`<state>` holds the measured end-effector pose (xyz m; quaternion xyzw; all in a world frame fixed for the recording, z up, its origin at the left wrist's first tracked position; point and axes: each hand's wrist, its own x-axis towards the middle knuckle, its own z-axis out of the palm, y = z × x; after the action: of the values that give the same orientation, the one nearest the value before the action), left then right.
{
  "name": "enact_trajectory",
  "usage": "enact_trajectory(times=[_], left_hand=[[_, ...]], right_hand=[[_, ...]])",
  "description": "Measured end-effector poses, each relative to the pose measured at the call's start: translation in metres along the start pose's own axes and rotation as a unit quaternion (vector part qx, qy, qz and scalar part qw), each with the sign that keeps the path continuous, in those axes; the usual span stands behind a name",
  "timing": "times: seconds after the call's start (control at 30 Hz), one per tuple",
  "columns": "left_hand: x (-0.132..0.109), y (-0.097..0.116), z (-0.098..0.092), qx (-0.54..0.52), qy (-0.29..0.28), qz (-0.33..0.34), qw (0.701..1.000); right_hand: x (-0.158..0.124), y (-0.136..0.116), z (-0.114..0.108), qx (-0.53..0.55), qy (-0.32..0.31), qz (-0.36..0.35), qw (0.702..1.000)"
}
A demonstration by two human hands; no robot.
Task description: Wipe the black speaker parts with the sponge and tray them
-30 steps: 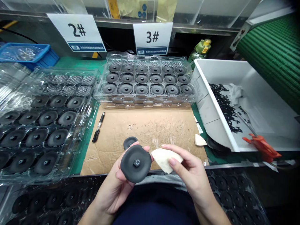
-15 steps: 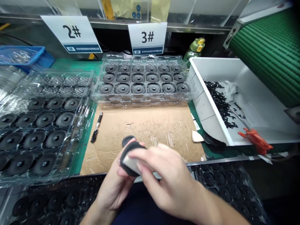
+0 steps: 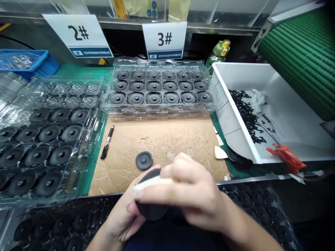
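1. We have the black disc (image 3: pixel 151 212) in our left hand (image 3: pixel 125 212), thumb and fingers curled closed at its edge; it is in the air at the near edge of the desk (image 3: pixel 87 175), about midway along.
2. Our right hand (image 3: pixel 195 193) is closed on a pale pad (image 3: pixel 155 182), laid across the disc's face. It is blurred, so we cannot tell how every finger sits or how hard the pad presses.
3. We judge the step in hand to be wiping or rubbing the disc.
4. The next move, we think, calls for a steady rim hold, light even strokes, and care around any centre stud; the pad and fingers hide whether this disc has one.
5. A loose disc (image 3: pixel 144 160) lies flat on the cardboard sheet (image 3: pixel 123 179), left of middle towards its near edge.
6. A spare pad (image 3: pixel 220 152) sits at the sheet's right edge, the pen (image 3: pixel 107 142) along its left, and a filled clear tray (image 3: pixel 162 111) at its far edge.
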<state>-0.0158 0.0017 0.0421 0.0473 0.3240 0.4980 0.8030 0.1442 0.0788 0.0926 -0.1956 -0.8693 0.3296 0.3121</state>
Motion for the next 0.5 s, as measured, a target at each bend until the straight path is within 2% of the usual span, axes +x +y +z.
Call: enact_trajectory(times=[0.03, 0.1, 0.2, 0.27, 0.37, 0.5], left_hand=[[0.000, 0.001, 0.001, -0.001, -0.015, 0.008, 1.000], [-0.001, 0.003, 0.004, -0.012, -0.043, 0.015, 0.999], [-0.002, 0.004, 0.006, -0.038, -0.060, 0.003, 0.997], [-0.002, 0.004, 0.007, -0.046, -0.055, -0.005, 0.997], [-0.002, 0.004, 0.007, -0.054, -0.048, -0.023, 0.997], [-0.003, 0.005, 0.009, -0.057, -0.043, -0.029, 0.997]], right_hand=[[-0.002, 0.006, 0.001, 0.032, 0.012, 0.030, 0.999], [-0.011, 0.017, 0.004, 0.072, 0.076, 0.136, 0.985], [-0.033, 0.028, 0.013, 0.120, 0.163, 0.273, 0.940], [-0.048, 0.032, 0.020, 0.157, 0.171, 0.331, 0.915], [-0.064, 0.037, 0.030, 0.196, 0.147, 0.390, 0.888], [-0.070, 0.035, 0.028, 0.194, 0.153, 0.411, 0.877]])
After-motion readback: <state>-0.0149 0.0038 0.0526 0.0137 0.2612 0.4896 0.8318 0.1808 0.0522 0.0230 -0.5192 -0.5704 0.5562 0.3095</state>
